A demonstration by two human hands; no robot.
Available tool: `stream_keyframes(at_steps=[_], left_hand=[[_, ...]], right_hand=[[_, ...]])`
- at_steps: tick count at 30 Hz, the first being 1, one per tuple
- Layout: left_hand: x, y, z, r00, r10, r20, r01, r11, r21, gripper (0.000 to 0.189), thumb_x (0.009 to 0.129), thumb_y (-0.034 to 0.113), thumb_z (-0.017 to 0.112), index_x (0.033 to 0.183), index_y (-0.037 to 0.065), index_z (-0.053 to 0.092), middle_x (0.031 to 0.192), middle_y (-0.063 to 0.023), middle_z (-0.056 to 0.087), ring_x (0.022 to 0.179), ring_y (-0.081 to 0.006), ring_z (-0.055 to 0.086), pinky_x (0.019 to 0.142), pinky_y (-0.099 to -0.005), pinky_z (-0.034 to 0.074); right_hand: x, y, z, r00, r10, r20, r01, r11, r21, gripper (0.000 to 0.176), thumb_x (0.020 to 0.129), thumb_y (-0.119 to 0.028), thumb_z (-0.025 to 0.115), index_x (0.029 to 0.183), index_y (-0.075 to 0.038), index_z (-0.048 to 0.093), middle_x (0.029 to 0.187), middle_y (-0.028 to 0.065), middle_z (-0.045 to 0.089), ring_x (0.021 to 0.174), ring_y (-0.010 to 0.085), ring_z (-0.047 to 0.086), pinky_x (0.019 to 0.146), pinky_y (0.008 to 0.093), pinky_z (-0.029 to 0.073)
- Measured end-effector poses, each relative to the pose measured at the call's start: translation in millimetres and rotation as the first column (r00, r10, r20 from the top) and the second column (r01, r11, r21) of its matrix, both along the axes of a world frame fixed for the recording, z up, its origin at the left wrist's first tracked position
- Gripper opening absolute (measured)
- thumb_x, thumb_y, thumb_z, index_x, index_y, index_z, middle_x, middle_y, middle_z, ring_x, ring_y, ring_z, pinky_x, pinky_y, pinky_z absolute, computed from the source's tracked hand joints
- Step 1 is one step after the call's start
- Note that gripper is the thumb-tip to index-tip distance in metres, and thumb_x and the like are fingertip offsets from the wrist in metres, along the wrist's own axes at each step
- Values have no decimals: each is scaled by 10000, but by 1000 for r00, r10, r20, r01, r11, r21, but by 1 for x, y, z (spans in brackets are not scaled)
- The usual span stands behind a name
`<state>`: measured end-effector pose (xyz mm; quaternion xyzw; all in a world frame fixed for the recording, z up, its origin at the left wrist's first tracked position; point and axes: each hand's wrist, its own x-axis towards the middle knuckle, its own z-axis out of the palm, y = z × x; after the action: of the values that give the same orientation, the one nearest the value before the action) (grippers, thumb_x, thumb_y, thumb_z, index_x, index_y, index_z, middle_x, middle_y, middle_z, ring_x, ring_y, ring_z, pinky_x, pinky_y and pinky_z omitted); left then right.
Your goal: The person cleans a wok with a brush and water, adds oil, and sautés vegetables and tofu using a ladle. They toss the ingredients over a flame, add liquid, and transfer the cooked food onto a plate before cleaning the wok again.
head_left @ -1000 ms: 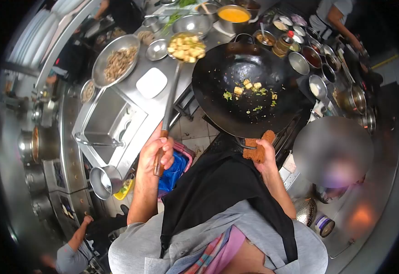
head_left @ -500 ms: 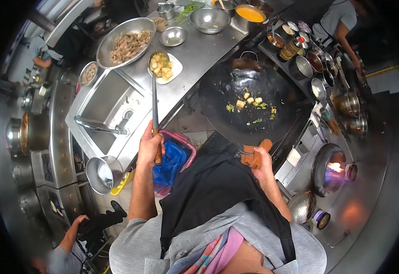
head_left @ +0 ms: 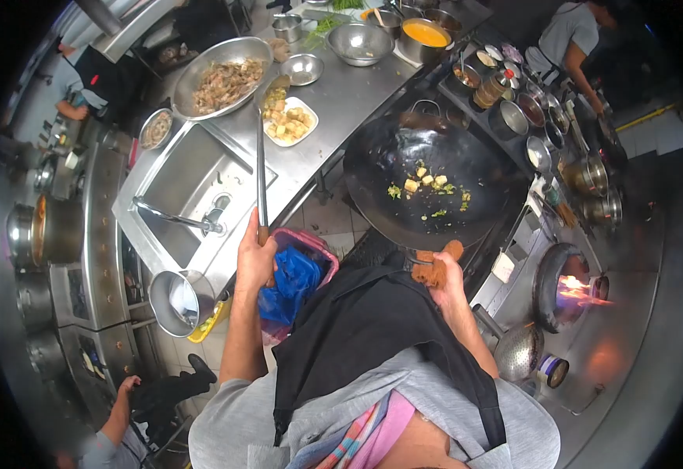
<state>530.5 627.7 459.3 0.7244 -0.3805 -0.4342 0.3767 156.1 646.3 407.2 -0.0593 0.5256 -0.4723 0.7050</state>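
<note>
My left hand (head_left: 256, 261) is closed around the handle of a long ladle (head_left: 261, 176). The ladle's bowl is tilted at the upper left edge of a white square dish (head_left: 315, 117), with some food still in it. Pale yellow cubes (head_left: 293, 125) with green bits fill the dish. My right hand (head_left: 451, 283) grips a brown cloth (head_left: 430, 273) wrapped at the near handle of a large black wok (head_left: 380, 160). A few cubes and green scraps (head_left: 437, 181) lie in the wok's bottom.
A steel bowl of cooked meat pieces (head_left: 269, 66) stands beyond the sink (head_left: 157, 168). Sauce pots and a bottle (head_left: 488, 92) crowd the right shelf. A flame (head_left: 576, 289) burns at a burner on the right. Co-workers stand at upper right and left.
The ladle has tipped over the white dish and cubes have slid out of it, so the dish holds more. My right hand stays at the wok's handle.
</note>
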Motion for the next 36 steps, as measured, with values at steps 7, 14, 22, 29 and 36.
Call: stream_keyframes(at_steps=[7, 14, 22, 29, 36], left_hand=[[10, 23, 2, 914, -139, 381, 144, 989, 14, 689, 840, 41, 546, 1477, 109, 293, 630, -61, 544, 529, -172, 558, 555, -337, 492], [6, 31, -16, 941, -104, 322, 142, 985, -98, 675, 850, 19, 521, 1478, 105, 288, 654, -63, 556, 531, -172, 561, 549, -336, 496], [-24, 73, -11, 853, -440, 281, 485, 866, -117, 705, 829, -47, 549, 1471, 100, 297, 691, -69, 546, 508, -209, 531, 483, -335, 455], [-23, 81, -52, 540, -549, 638, 748, 660, -65, 683, 806, 12, 583, 1439, 124, 353, 754, -193, 611, 673, -383, 623, 577, -479, 496], [-68, 24, -29, 740, -651, 167, 661, 750, -4, 643, 864, 42, 558, 1459, 113, 328, 730, -129, 593, 547, -223, 574, 501, -345, 474]], right_hand=[[16, -5, 11, 995, 7, -103, 1, 997, 78, 360, 769, -272, 615, 1060, -69, 551, 955, 59, 653, 772, 200, 652, 473, 255, 386], [15, -11, -4, 999, -4, -39, 8, 994, 108, 337, 776, -269, 608, 1055, -91, 544, 960, 53, 653, 773, 201, 647, 441, 247, 369], [6, -37, -23, 958, -124, 259, 96, 988, 118, 288, 750, -175, 664, 987, -78, 531, 929, 132, 616, 860, 280, 637, 700, 418, 557], [16, -22, -17, 984, -145, 104, 128, 980, 150, 340, 778, -266, 595, 1028, -36, 618, 938, 115, 652, 710, 184, 633, 382, 231, 394], [-3, -58, -87, 987, -128, 94, 117, 986, 122, 351, 827, -286, 534, 1023, -6, 617, 904, 119, 671, 689, 210, 649, 357, 231, 394]])
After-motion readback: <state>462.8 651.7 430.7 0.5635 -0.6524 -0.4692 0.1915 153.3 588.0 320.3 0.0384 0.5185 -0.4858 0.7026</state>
